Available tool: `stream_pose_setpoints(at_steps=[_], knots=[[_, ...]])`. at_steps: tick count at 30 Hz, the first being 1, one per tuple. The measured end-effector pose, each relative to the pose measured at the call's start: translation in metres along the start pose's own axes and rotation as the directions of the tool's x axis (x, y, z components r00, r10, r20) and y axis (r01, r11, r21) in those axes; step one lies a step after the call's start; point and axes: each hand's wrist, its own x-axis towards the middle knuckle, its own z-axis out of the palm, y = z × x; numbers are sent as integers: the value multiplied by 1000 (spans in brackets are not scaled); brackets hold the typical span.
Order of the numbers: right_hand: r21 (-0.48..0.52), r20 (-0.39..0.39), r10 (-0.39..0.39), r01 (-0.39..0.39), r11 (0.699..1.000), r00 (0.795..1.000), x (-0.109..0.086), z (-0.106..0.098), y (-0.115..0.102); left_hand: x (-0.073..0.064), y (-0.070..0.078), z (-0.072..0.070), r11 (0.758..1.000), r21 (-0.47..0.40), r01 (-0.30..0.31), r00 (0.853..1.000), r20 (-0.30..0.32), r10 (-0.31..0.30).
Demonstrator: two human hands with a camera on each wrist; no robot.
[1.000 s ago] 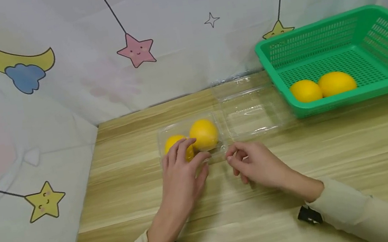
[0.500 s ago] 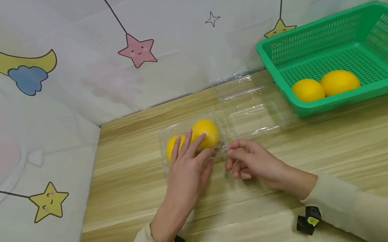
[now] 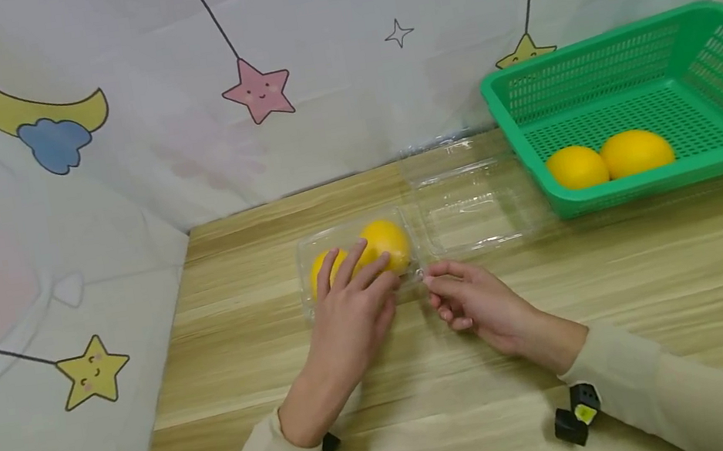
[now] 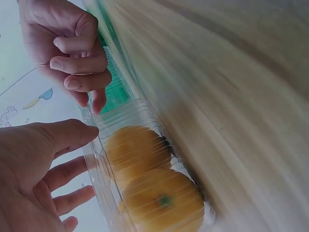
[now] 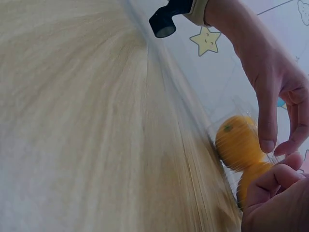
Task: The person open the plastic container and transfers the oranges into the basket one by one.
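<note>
A clear plastic box point(image 4: 188, 170) with two oranges point(image 3: 387, 246) inside stands near the middle of the table. Its see-through walls make it hard to tell whether a lid covers the fruit. My left hand point(image 3: 352, 320) reaches over the box from the front, fingers spread and lightly bent across its top. In the left wrist view its thumb lies against the box's upper rim. With thumb and index finger, my right hand point(image 3: 482, 309) pinches the box's front right corner; the other fingers curl beneath. A green stem mark shows on one orange point(image 4: 164, 200).
Behind the box to the right lies a second clear plastic piece point(image 3: 468, 211), close against a green basket point(image 3: 643, 185). Two more oranges point(image 3: 637, 153) sit in the basket. A printed cloth wall point(image 3: 333, 128) borders the table's back and left.
My left hand has shifted right and forward, its fingers spreading over the box. My right thumb and index finger have closed at the box's corner. The basket stays put.
</note>
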Motion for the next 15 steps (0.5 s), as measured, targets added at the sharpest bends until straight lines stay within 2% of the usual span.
stream_pose_setpoints(at_steps=[9,15], knots=[[77,-48,-19,23,997,999,1,2,3,1,0,6,999,27,-34,999,-24,34],[91,-64,-16,22,996,998,3,5,3,-2,-3,6,1000,19,-13,997,-75,14]])
